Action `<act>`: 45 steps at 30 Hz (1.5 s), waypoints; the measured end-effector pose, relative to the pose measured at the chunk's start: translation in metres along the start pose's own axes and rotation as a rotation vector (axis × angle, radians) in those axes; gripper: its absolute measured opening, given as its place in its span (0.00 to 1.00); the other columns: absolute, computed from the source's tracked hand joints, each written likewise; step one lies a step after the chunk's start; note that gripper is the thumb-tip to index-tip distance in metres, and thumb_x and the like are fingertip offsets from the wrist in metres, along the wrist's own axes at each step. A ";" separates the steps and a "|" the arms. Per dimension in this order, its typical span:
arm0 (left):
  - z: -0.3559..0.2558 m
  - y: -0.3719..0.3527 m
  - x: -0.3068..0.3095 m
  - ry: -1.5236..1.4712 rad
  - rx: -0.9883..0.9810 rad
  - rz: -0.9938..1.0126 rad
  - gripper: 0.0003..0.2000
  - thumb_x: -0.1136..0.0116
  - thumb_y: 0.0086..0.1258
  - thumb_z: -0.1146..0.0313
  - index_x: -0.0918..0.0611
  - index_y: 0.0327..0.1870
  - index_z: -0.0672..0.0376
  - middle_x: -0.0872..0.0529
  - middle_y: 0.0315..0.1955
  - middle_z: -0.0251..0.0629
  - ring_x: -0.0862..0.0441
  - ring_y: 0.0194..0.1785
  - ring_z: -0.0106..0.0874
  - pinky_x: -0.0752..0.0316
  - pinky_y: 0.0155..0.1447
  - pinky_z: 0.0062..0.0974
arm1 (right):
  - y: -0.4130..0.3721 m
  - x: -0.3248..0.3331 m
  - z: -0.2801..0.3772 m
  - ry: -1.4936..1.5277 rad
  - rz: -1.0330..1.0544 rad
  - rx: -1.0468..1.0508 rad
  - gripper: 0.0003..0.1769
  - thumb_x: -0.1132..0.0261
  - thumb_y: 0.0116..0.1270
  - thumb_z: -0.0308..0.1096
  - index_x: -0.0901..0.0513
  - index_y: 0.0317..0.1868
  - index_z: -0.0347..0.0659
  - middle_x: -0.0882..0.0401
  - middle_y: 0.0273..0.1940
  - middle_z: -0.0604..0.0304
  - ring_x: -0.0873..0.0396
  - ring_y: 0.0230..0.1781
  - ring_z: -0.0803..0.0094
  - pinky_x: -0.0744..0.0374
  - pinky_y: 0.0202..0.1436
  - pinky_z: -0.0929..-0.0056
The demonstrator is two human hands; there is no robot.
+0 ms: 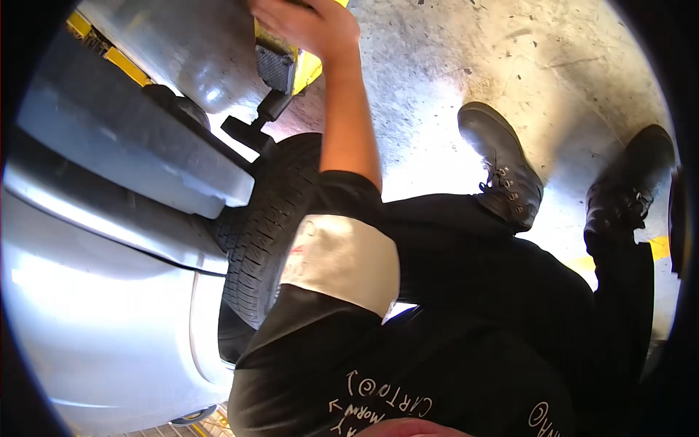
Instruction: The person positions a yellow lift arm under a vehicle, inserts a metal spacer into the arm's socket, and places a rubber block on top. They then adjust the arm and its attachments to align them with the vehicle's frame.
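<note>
My left hand [313, 28] is at the top edge of the view, laid over a yellow lift arm [309, 71] with its fingers bent around it; the fingertips are partly cut off. Below the hand, the arm carries a dark, textured block [275, 69] and a black bracket with a pad [247, 134]. A black tyre [255, 247] stands beside my left forearm, under the silver car body [102, 306]. My right hand is out of view.
My black work boots [502, 164] stand on the stained concrete floor [422, 80] at the right. The car's grey lower panel [138, 138] juts out near the lift arm. Yellow metal [127, 67] shows at the upper left, and a yellow floor line [659, 247] at the right.
</note>
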State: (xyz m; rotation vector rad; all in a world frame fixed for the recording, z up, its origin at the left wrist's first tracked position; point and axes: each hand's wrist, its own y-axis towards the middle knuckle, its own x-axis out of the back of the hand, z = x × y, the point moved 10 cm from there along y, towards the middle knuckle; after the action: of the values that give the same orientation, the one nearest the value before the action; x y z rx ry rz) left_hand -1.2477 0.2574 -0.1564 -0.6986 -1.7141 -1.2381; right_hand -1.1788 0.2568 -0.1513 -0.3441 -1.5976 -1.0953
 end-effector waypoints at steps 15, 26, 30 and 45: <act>0.035 -0.003 -0.019 -0.025 0.246 -0.024 0.28 0.61 0.84 0.51 0.24 0.66 0.68 0.20 0.61 0.62 0.21 0.60 0.60 0.29 0.64 0.54 | 0.007 -0.038 0.078 -0.161 0.108 -0.088 0.38 0.36 0.70 0.58 0.25 0.70 0.38 0.22 0.66 0.47 0.24 0.67 0.58 0.28 0.70 0.63; 0.065 0.062 -0.027 0.072 0.098 -0.152 0.29 0.63 0.83 0.50 0.17 0.60 0.67 0.15 0.57 0.59 0.18 0.57 0.61 0.25 0.61 0.53 | 0.005 -0.031 0.086 -0.238 0.091 -0.056 0.34 0.37 0.72 0.55 0.23 0.69 0.38 0.20 0.64 0.48 0.22 0.66 0.61 0.26 0.68 0.68; 0.079 0.074 -0.035 0.068 0.110 -0.138 0.28 0.63 0.82 0.51 0.18 0.62 0.66 0.15 0.58 0.58 0.18 0.58 0.60 0.25 0.62 0.51 | 0.007 -0.027 0.093 -0.224 0.097 -0.066 0.33 0.38 0.73 0.54 0.22 0.68 0.38 0.19 0.64 0.49 0.22 0.65 0.62 0.26 0.68 0.70; 0.081 0.074 -0.042 -0.016 0.135 -0.160 0.28 0.61 0.81 0.51 0.18 0.62 0.67 0.16 0.59 0.58 0.18 0.59 0.59 0.26 0.64 0.49 | 0.025 -0.050 0.098 -0.294 0.112 -0.087 0.28 0.40 0.76 0.50 0.20 0.67 0.38 0.17 0.61 0.51 0.20 0.64 0.67 0.24 0.66 0.77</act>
State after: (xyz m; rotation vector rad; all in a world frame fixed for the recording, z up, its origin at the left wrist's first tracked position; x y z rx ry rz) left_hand -1.1939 0.3606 -0.1698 -0.5007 -1.8765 -1.2137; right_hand -1.2041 0.3628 -0.1799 -0.6709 -1.7661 -1.0658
